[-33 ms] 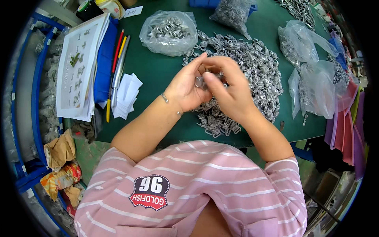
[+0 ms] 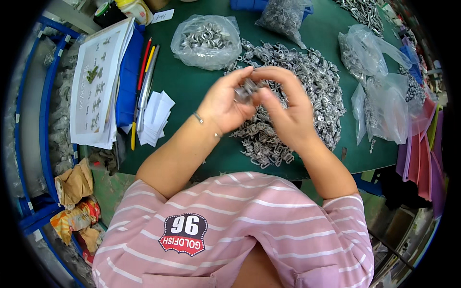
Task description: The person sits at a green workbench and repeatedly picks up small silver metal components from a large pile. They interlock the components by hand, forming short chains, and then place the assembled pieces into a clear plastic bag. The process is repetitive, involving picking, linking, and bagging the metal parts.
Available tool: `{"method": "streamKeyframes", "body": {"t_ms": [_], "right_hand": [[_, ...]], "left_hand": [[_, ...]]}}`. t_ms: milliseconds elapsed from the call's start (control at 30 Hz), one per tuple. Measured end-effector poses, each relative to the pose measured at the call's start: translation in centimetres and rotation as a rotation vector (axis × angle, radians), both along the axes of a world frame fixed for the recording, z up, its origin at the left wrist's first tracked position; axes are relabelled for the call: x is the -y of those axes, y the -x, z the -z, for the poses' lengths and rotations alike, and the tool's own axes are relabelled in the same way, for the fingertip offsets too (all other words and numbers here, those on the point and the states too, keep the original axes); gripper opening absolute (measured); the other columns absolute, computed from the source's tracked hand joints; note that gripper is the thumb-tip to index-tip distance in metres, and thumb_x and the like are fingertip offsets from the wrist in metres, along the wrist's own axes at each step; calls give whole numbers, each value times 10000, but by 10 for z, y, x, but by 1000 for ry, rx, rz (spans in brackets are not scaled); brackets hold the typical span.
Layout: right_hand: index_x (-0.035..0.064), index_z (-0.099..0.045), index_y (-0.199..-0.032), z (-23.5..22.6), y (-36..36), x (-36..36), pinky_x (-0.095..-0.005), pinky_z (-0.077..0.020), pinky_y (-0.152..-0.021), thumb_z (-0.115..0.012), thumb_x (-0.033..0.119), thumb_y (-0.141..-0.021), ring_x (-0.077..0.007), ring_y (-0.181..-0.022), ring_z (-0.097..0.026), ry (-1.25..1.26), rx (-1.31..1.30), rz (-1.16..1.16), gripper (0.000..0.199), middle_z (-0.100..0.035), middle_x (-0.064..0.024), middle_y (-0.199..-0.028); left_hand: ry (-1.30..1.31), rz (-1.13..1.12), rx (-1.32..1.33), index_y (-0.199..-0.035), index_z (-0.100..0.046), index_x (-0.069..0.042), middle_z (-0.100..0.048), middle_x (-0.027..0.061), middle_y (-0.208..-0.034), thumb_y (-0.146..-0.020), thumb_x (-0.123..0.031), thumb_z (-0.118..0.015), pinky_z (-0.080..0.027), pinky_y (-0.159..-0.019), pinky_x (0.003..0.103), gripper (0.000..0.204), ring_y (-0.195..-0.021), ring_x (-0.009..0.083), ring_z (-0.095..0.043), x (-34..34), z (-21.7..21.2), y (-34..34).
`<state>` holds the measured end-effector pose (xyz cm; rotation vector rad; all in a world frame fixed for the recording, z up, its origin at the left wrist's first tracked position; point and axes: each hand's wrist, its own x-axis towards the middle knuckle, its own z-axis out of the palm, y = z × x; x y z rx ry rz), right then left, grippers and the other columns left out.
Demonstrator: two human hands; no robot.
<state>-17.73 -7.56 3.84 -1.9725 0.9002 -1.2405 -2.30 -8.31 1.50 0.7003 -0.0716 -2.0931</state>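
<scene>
Green worktop (image 2: pixel 187 86): over its middle, left hand (image 2: pixel 223 103) and right hand (image 2: pixel 294 117) grasp a blurred metal piece (image 2: pixel 246 91) between them, long axis unclear; grey pile (image 2: pixel 319 91) spreads beneath, nearer the right hand.

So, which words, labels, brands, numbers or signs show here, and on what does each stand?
Striped shirt, black-and-red badge: clear upside-down lettering and a number; I won't copy them out.
Paper sheet: writing, mostly too small to read.
White card: brief marks, too small to read surely.
</scene>
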Motion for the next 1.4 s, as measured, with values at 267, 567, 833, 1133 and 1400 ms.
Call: {"method": "streamKeyframes", "body": {"t_ms": [267, 567, 833, 1133, 1400], "right_hand": [[18, -606, -943, 12, 99, -1, -201, -408, -707, -562, 26, -861, -58, -778, -527, -260, 234, 380, 93, -619, -3, -890], [72, -591, -1013, 32, 81, -30, -418, -375, -871, -652, 152, -725, -312, -1080, -502, 320, -751, 413, 305, -560, -115, -1131], [24, -622, -872, 22, 94, -17, -362, -470, -637, -630, -24, -706, -290, -718, -590, 267, -303, 243, 172, -615, -116, -768], [92, -639, -884, 13, 133, 37, -361, -452, -704, -577, 14, -664, -230, -810, -567, 385, -865, 110, 241, -623, -33, -804], [91, -626, -955, 15, 131, 41, -363, -459, -727, -579, 18, -681, -238, -864, -573, 352, -948, 71, 287, -609, -40, -866]], "left_hand": [[1128, -392, 2225, -1113, -573, -20, -600, 167, -1051, -821, -352, -608, -417, -898, 392, 443, -1008, 320, -554, 93, 12, -78], [1743, -267, 1406, -889, -634, -24, -624, 110, -916, -762, -25, -624, -470, -794, 348, 127, -889, 279, -589, 41, 14, 65], [1880, 14, 1588, -932, -614, -68, -518, 118, -1195, -762, -158, -650, -415, -912, 407, 196, -1096, 325, -488, 47, 28, 87], [1869, 190, 1641, -753, -532, -16, -462, 121, -1297, -732, -153, -626, -409, -903, 414, 167, -1086, 326, -482, 21, 17, 51], [1684, -18, 1683, -831, -552, -35, -530, 160, -1160, -685, -148, -654, -403, -886, 416, 210, -1034, 334, -514, -4, 19, 39]]}}
